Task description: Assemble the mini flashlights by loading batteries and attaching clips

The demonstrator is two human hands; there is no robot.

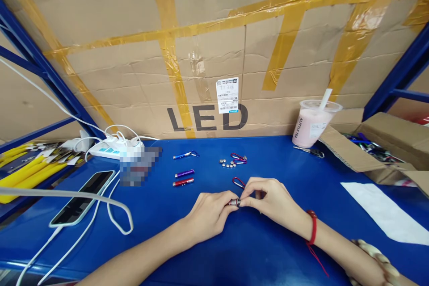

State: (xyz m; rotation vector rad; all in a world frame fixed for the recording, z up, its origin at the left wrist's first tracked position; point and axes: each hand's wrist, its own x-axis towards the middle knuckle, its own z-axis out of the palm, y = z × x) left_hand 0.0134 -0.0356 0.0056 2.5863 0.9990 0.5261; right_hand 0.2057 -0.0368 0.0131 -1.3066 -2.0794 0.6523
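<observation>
My left hand [209, 215] is closed around a small penlight tube [233, 203], with only its metallic threaded-looking end showing. At that end, the thumb and forefinger of my right hand [271, 201] are pinched together; what sits between them is too small to make out. Just beyond my fingers lies a red carabiner clip [238, 182]. Farther back are several button cells [228, 164] beside a purple end cap with a carabiner [239, 161]. To the left lie a blue penlight with a clip [181, 156], a purple penlight tube [184, 173] and a red penlight tube [183, 182].
A phone [83, 197], white cables and a power strip [115, 147] occupy the left side. At right stand a pink drink cup [311, 125], keys [310, 151], white paper [385, 212] and an open carton [355, 152]. A cardboard wall [134, 85] closes the back.
</observation>
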